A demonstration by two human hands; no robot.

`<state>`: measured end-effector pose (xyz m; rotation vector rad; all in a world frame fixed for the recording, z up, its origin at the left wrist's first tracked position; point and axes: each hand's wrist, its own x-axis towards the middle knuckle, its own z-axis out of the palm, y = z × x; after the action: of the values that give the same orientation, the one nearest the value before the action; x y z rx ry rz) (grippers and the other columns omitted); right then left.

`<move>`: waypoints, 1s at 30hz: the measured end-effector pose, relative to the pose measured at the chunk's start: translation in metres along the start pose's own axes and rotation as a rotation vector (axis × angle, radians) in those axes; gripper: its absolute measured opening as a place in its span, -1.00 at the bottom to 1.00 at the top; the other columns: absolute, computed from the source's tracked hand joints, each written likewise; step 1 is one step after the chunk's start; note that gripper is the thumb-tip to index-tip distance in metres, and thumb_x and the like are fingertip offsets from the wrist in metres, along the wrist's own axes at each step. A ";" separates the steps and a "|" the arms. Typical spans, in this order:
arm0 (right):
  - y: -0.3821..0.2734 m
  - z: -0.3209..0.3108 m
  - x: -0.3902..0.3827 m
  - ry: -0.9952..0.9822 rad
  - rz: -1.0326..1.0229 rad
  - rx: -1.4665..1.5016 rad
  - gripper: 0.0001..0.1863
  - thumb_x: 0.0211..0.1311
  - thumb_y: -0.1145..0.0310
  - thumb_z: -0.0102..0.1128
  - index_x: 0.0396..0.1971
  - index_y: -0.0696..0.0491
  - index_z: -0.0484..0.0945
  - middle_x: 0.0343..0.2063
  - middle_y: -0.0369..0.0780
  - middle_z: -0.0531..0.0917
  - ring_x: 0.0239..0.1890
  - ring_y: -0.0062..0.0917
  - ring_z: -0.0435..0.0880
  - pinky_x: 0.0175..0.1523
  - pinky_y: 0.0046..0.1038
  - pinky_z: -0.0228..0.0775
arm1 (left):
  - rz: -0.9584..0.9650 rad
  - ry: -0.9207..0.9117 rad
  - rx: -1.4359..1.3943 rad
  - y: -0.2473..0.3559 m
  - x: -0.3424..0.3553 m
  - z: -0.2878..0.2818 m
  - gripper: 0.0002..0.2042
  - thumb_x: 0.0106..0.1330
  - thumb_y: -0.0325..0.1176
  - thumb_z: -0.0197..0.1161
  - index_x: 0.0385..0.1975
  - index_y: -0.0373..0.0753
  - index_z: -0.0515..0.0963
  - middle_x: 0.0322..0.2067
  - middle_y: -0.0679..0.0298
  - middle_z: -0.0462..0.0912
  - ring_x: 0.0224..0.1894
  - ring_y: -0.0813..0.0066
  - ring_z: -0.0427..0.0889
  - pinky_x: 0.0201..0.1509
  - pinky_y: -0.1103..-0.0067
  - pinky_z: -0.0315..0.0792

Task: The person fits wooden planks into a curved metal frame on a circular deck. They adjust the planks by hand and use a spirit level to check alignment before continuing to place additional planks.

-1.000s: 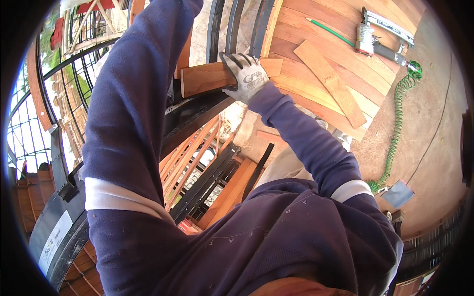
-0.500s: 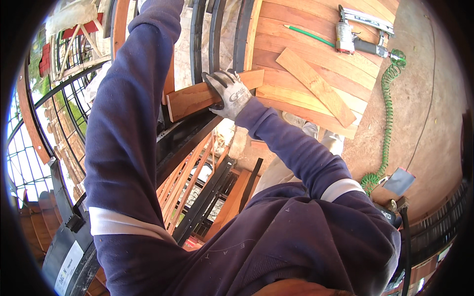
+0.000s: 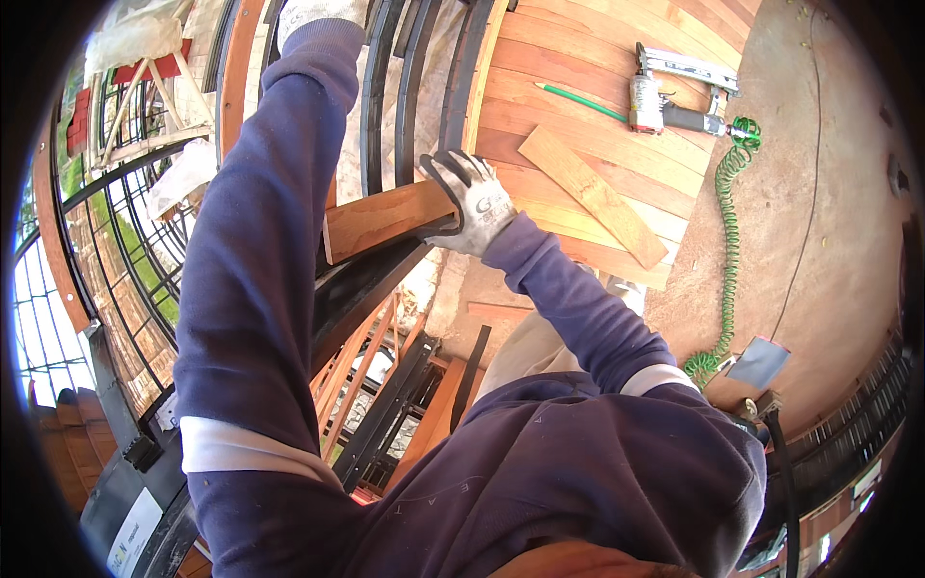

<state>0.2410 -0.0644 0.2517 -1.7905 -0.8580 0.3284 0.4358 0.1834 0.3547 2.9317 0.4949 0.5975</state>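
Note:
At the upper middle, my right hand (image 3: 472, 204), in a white glove with dark fingers, is closed around the right end of a short reddish-brown wooden board (image 3: 390, 220). That end is hidden by the glove. The board lies across a black metal beam (image 3: 371, 289), beside black curved bars (image 3: 409, 106). My left arm reaches up to the top edge, where only the back of my gloved left hand (image 3: 323, 12) shows; its fingers are out of view. To the right of my right hand, a loose board (image 3: 593, 197) rests on a planked wooden surface (image 3: 540, 48).
On the planked surface lie a green pencil (image 3: 581, 100) and a nail gun (image 3: 665, 96). A green coiled hose (image 3: 727, 241) runs from the gun down over the floor. Long wooden strips and dark bars (image 3: 385, 414) sit below the beam. A black wire fence (image 3: 116, 241) stands at left.
My right hand has moved right along the board to its end, which stuck out past the glove before. More of my left glove shows at the top. The view has shifted slightly.

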 end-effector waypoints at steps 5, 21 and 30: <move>0.031 -0.111 0.031 0.410 0.328 1.061 -0.35 0.37 0.05 0.13 0.29 0.14 0.25 -0.05 0.04 0.61 -0.06 -0.22 0.68 0.04 -0.29 0.58 | -0.108 -0.201 0.010 0.006 -0.004 -0.004 -0.29 0.35 -0.11 0.18 0.42 -0.24 0.06 0.35 0.13 0.32 0.40 0.29 0.26 0.46 0.44 0.15; 0.049 -0.232 0.096 0.299 0.062 0.486 -0.54 0.23 0.33 0.29 0.08 0.17 0.44 -0.05 -0.03 0.65 -0.13 -0.07 0.71 -0.04 -0.19 0.58 | -0.224 0.008 0.118 0.072 -0.053 -0.078 -0.25 0.15 0.00 0.26 0.36 -0.03 0.17 0.34 0.03 0.21 0.39 0.02 0.17 0.46 0.17 0.10; -0.032 -0.314 -0.130 0.102 0.785 1.236 -0.56 0.30 0.35 0.14 0.17 0.07 0.41 0.09 0.01 0.56 -0.01 -0.09 0.65 -0.09 -0.25 0.59 | -0.792 0.025 -0.654 0.148 -0.362 -0.071 -0.77 0.30 -0.34 0.24 -0.09 -0.25 0.57 -0.31 0.16 0.69 -0.34 0.33 0.69 -0.19 0.48 0.55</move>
<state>0.3231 -0.3701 0.3798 -0.8437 0.2252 0.9959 0.1359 -0.0746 0.3136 1.9029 1.1184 0.5335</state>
